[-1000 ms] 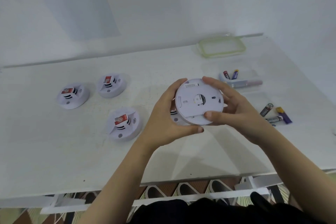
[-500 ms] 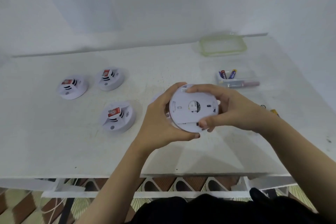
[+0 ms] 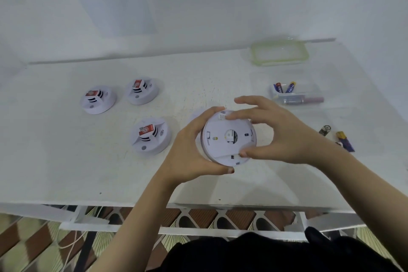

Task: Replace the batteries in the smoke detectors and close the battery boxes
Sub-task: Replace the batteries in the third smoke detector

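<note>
Smoke detector (image 3: pixel 212 150) is held at the centre of the frame, just above the table (image 3: pixel 66 161), with its back cover (image 3: pixel 240 126) facing the camera. The left hand (image 3: pixel 192 150) grasps the left rim. The right hand (image 3: pixel 287 137) pinches the cover between thumb and fingers. If the cover is twisted off its tabs, it may jam or seat crooked. A slip could drop the unit. 3 other detectors (image 3: pixel 152 136) lie at the left and loose batteries (image 3: pixel 345 142) at the right.

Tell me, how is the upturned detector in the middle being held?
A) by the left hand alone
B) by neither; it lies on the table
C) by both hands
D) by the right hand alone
C: the left hand curls round the left edge of the detector, and the right hand pinches it between fingers on top and thumb below.
</note>
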`<state>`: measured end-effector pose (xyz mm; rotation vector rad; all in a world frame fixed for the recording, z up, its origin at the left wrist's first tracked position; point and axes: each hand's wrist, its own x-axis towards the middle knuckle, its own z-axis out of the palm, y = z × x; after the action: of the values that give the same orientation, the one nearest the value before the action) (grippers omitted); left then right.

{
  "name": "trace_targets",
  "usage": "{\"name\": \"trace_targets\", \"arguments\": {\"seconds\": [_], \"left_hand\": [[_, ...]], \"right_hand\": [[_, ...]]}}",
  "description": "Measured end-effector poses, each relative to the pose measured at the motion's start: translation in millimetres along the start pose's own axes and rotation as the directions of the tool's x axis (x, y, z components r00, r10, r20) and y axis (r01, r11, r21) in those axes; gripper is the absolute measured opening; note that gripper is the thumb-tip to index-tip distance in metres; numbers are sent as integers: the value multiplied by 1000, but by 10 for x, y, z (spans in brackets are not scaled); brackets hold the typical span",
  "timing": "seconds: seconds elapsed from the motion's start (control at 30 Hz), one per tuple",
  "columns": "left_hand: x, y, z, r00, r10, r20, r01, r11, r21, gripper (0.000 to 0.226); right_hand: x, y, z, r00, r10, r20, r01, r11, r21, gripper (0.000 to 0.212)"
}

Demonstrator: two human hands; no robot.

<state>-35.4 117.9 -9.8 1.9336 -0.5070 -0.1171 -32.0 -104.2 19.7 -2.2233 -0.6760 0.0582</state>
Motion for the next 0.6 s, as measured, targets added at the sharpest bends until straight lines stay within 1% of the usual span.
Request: {"name": "trace_targets", "arguments": {"seconds": [0.1, 0.17, 0.23, 0.33, 0.47, 0.53, 0.6], "left_hand": [[-50, -54, -8, 1000, -23, 21, 22, 999, 32, 103], [-69, -79, -22, 999, -36, 37, 35, 999, 37, 104], [-74, -86, -47, 997, -51, 59, 48, 998, 52, 103], [-64, -91, -93, 993, -68, 92, 61, 996, 71, 103], [-49, -119, -162, 987, -80, 142, 69, 994, 80, 105], [-51, -143, -188, 984, -85, 155, 72, 993, 89, 104], [-70, -155, -215, 984, -104, 147, 90, 991, 96, 101]], "right_hand": [[-33, -39, 114, 993, -118, -4, 115, 972, -206, 59], [-35, -88, 183, 980, -199, 1, 186, 914, -359, 56], [-20, -120, 227, 971, -240, 20, 224, 869, -442, 53], [3, -119, 270, 968, -245, 46, 237, 849, -472, 49], [8, -113, 348, 974, -227, 21, 211, 858, -469, 48], [4, -65, 365, 978, -209, 5, 189, 871, -453, 52], [-1, -12, 366, 986, -168, 6, 154, 889, -431, 62]]}}
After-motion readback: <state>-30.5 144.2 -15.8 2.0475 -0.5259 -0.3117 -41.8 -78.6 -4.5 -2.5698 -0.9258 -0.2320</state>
